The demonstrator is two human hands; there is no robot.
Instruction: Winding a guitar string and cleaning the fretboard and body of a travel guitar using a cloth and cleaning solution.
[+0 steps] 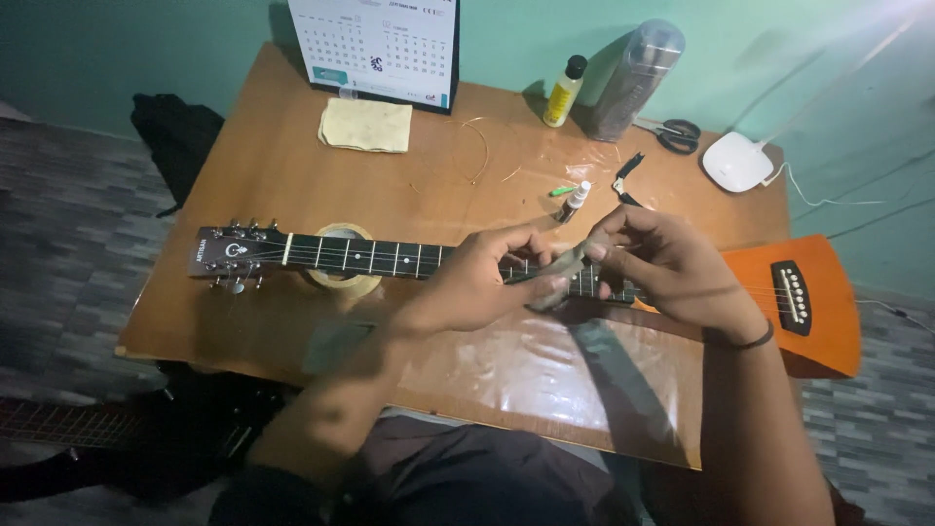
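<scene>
An orange acoustic guitar (823,321) lies across the wooden table (282,166), its dark neck (370,257) and headstock (226,253) pointing left. My left hand (482,282) and my right hand (662,263) meet over the fretboard near the body. Together they hold a small grey cloth (563,268) against the strings. The neck rests on a roll of tape (341,281).
At the back stand a desk calendar (378,44), a folded yellow cloth (366,125), a yellow bottle (563,92), a clear tall container (635,80), scissors (678,134), a white device (737,161), a small dropper bottle (577,200) and cutters (626,178). A black bag (175,136) lies on the floor at left.
</scene>
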